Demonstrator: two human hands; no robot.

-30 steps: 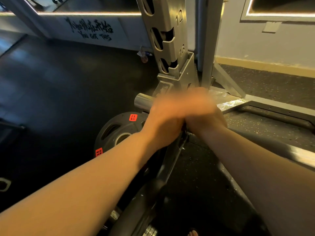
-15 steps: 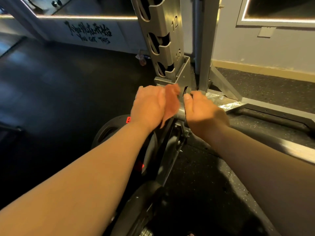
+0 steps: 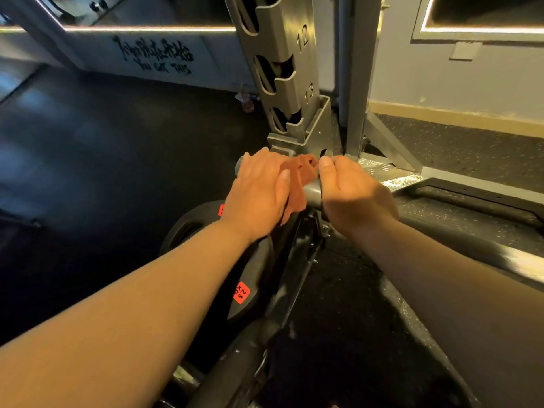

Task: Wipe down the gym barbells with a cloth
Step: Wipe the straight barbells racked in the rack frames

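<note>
The steel sleeve of a barbell (image 3: 312, 193) runs across the middle of the view, low by the foot of the rack. A reddish-brown cloth (image 3: 300, 178) is draped over the sleeve. My left hand (image 3: 259, 189) lies on the cloth and wraps it round the sleeve near its free end, thumb laid along the fabric. My right hand (image 3: 353, 195) grips the sleeve just to the right, with the thumb up beside the cloth. The bar's shaft continues to the right behind my right forearm.
A grey rack upright (image 3: 282, 72) with numbered slots 12 and 13 stands just behind the hands. Black weight plates (image 3: 188, 231) with orange 2.5 kg stickers lean below the sleeve. The rack's base rail (image 3: 471, 195) and a checker-plate foot lie right, on black rubber floor (image 3: 117, 160).
My hands were blurred and pressed together one second ago. They have parted along the sleeve, the left sliding toward its free end with the cloth, which now shows between them.
</note>
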